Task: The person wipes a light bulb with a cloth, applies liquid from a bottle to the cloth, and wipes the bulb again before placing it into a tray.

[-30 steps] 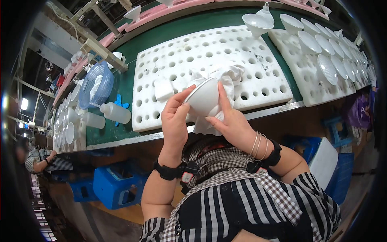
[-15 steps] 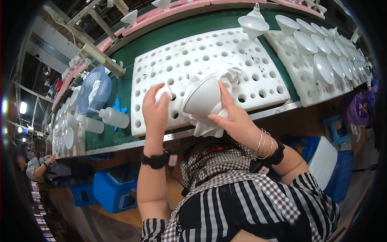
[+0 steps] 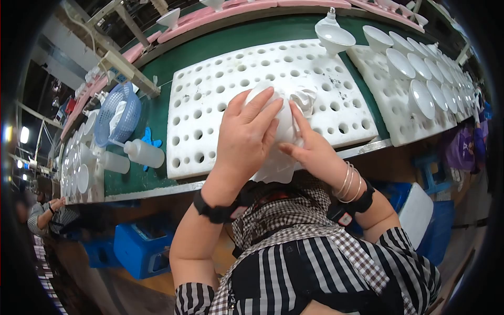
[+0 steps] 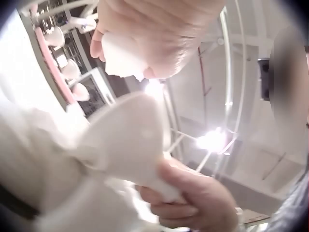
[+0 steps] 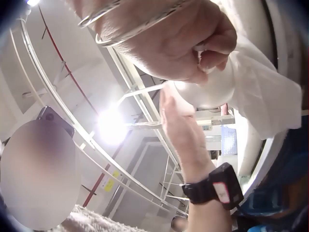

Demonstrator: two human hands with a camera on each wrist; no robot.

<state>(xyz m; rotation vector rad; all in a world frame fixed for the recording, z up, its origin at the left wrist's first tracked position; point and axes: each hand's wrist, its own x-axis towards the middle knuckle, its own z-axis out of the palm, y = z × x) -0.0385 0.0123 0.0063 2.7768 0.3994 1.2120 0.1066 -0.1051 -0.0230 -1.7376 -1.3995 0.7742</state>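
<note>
In the head view my left hand (image 3: 244, 134) covers much of a white cone-shaped lamp bulb (image 4: 133, 140). A small white sponge block (image 4: 123, 55) is gripped in that hand, its lower part showing under the fingers in the left wrist view, facing the cone's wide end. My right hand (image 3: 317, 155) holds the bulb by its narrow neck, thumb and fingers curled round it. A crumpled white cloth (image 3: 275, 170) hangs below the bulb, with another fold behind it over the white foam board (image 3: 184, 169) with rows of round holes.
On the green table (image 3: 126, 184) to the left stand a blue basket (image 3: 135, 107), a squeeze bottle (image 3: 146, 153) and a blue star-shaped piece (image 3: 152, 139). One bulb (image 3: 336, 38) stands at the board's far right corner. Another foam board (image 3: 399, 128) carries several bulbs. Blue stools (image 3: 136, 252) are below.
My left hand let go of the bulb's rim, picked up the white sponge block from the foam board, and came back over the bulb. My right hand kept hold of the bulb.
</note>
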